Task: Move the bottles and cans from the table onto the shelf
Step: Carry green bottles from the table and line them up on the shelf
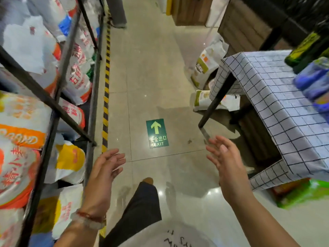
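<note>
While I look down the aisle, left hand (105,168) and right hand (223,157) both spread, holding nothing, bottles (309,50) blurred on checkered table (277,97) well right of my right hand, shelf (53,104) beside my left.

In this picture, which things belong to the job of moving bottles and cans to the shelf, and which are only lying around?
Part of the job:
- table with checked cloth
- blurred bottles at its far right edge
- metal shelf on the left
- left hand and right hand, both empty

Only lying around:
- printed sacks on the shelf
- green exit sign on the floor
- bags under the table
</note>
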